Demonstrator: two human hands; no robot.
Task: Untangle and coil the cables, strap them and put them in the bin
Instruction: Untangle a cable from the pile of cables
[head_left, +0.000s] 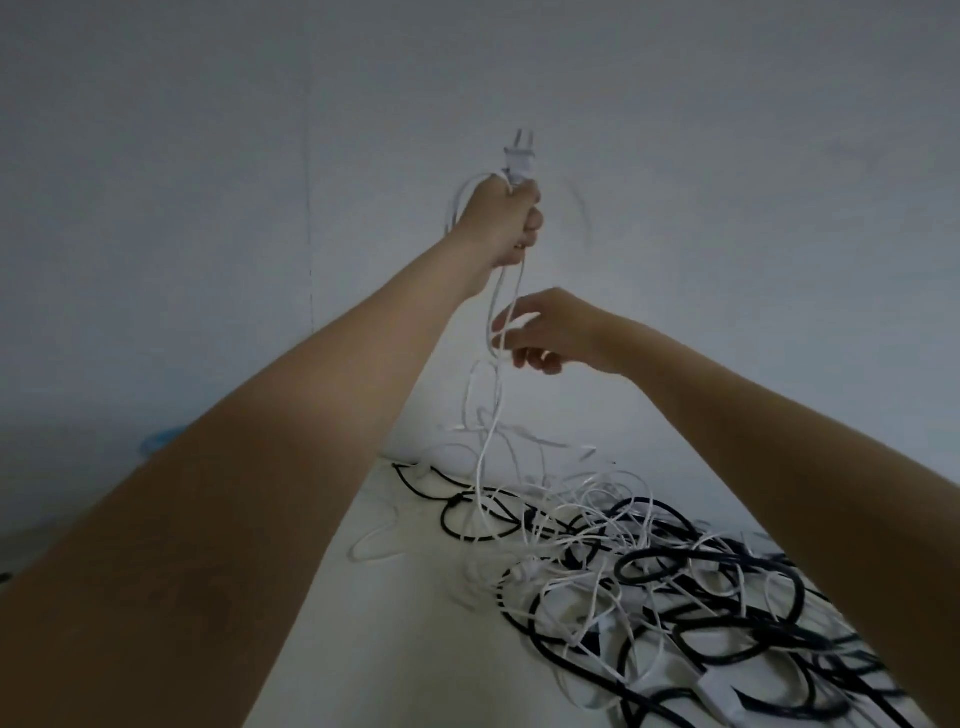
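Note:
My left hand (506, 221) is raised high and grips a white cable just below its two-pin plug (156, 161), with a loop of the same cable over the back of the hand. The white cable (491, 415) hangs down from that fist into a tangled pile of white and black cables (649, 577) on the table. My right hand (545, 332) is lower, to the right of the hanging strands, with thumb and fingers curled round them.
The pile lies on a pale table (395, 649) that runs to a plain grey wall (727, 156). A blue object (161, 439) shows at the left behind my left forearm. The bin is not in view.

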